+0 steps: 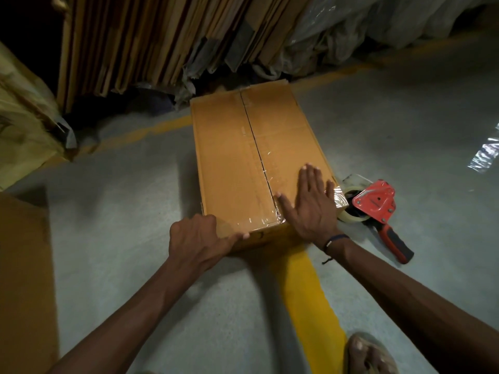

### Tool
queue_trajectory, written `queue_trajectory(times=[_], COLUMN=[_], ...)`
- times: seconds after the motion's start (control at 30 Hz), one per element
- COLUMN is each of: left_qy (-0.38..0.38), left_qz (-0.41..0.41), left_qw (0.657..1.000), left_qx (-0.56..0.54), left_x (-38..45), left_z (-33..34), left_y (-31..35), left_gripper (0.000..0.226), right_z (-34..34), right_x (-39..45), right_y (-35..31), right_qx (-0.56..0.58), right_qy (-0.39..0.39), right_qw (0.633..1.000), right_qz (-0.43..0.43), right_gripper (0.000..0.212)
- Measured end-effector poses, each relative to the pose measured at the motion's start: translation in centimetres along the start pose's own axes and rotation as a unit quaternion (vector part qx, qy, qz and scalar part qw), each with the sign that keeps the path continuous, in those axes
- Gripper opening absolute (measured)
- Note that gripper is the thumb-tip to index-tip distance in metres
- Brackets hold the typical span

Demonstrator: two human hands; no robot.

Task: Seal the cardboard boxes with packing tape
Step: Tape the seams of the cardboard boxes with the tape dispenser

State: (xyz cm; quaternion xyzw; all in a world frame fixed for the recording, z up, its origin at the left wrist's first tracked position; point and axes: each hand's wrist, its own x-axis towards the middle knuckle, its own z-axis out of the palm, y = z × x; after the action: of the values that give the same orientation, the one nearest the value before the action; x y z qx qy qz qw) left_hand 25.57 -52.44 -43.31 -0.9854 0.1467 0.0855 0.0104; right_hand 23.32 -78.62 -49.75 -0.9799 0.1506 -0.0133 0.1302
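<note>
A closed cardboard box stands on the grey floor in the middle of the view, its long side running from near to far. Its two top flaps meet in a dark centre seam, and clear packing tape lies along that seam and wrinkles over the near edge. What is inside the box cannot be seen.

The right hand lies flat on the near right part of the lid, fingers straight and spread, pressing on the tape. The left hand grips the near left corner of the box, fingers curled down over the left side and the thumb stretched along the near top edge.

Just right of the box, a red tape dispenser with a roll of clear tape rests on the floor, its handle pointing near and right. A yellow painted line runs under the box toward the viewer, past a sandalled foot.

Flattened cardboard sheets stand upright beyond the box, with clear plastic wrapping heaped to the far right. Another piece of cardboard fills the near left edge.
</note>
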Motion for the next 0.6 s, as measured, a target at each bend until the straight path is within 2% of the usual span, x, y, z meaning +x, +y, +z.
queue_trajectory(times=[0.07, 0.13, 0.2, 0.27, 0.33, 0.4, 0.47, 0.6], left_qy=[0.025, 0.023, -0.020, -0.078, -0.096, -0.086, -0.059, -0.018], left_qz=[-0.037, -0.084, -0.140, -0.195, -0.230, -0.237, -0.231, -0.210], left_qw=[0.999, 0.996, 0.984, 0.950, 0.915, 0.902, 0.904, 0.881], left_qx=[0.006, -0.008, -0.107, -0.231, -0.318, -0.350, -0.354, -0.423], left_x=[-0.1, 0.1, 1.0, 2.3, 3.3, 3.6, 3.6, 2.9], left_z=[-0.5, -0.6, -0.4, -0.1, 0.3, 0.7, 1.1, 1.6], left_y=[0.6, 1.8, 3.2, 4.3, 4.6, 4.1, 3.0, 0.5], left_gripper=[0.093, 0.111, 0.134, 0.154, 0.164, 0.160, 0.137, 0.090], right_z=[-0.4, -0.8, -1.1, -1.1, -0.9, -0.8, -0.9, -0.6], right_x=[0.2, 0.2, -0.1, -0.7, -1.2, -1.5, -1.5, -1.4], right_y=[0.8, 0.6, -0.6, -1.9, -2.5, -2.4, -2.2, -2.0], right_qx=[0.017, 0.013, 0.009, 0.022, 0.013, 0.001, 0.001, 0.009], right_qy=[0.024, 0.029, 0.018, -0.015, -0.042, -0.048, -0.051, -0.047], right_qw=[0.998, 0.998, 0.999, 0.999, 0.998, 0.998, 0.998, 0.999], right_qz=[0.060, 0.060, 0.035, 0.038, 0.048, 0.046, 0.041, 0.022], right_gripper=[0.105, 0.109, 0.114, 0.125, 0.134, 0.134, 0.129, 0.114])
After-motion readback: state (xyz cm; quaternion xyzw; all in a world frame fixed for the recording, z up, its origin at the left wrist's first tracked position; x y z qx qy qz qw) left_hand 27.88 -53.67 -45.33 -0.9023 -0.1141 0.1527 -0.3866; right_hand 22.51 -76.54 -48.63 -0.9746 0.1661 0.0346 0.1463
